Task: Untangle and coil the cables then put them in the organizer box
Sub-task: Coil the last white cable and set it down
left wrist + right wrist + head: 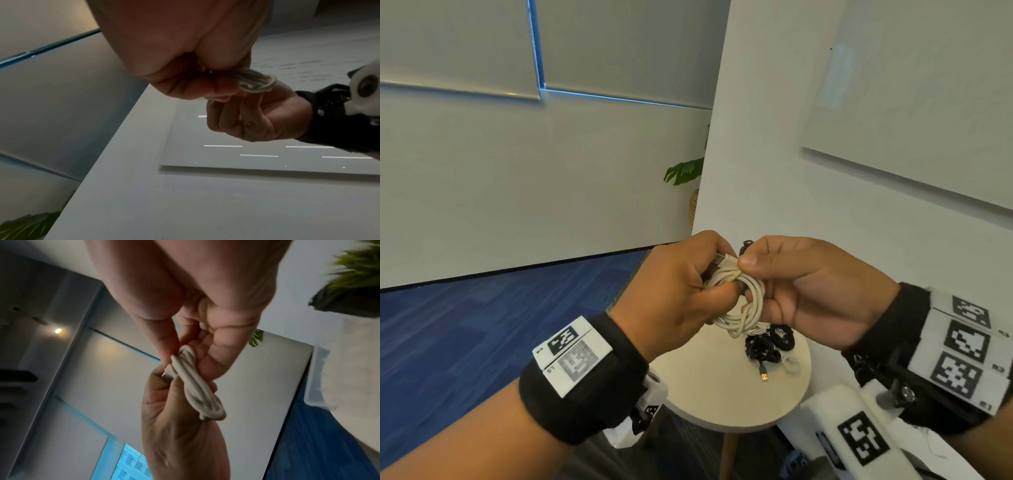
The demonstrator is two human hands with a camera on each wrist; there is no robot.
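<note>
A cream-white cable [743, 301] is wound into a small coil and held in the air above a round table. My left hand [681, 284] grips the coil's left side with curled fingers and holds its plug end near the top. My right hand [787, 284] pinches the coil's top with the thumb, and its fingers curl behind the loops. The left wrist view shows the bundled strands [255, 80] between both hands; the right wrist view shows the coil [197, 386] pinched from both ends. Black cables [768, 344] lie tangled on the table below. No organizer box is in view.
The small round beige table [715, 387] stands below my hands, with a yellow-tipped USB plug [764, 373] and a small clear ring [792, 365] beside the black cables. A white wall corner rises just behind. A potted plant [685, 171] stands at the back; blue carpet lies to the left.
</note>
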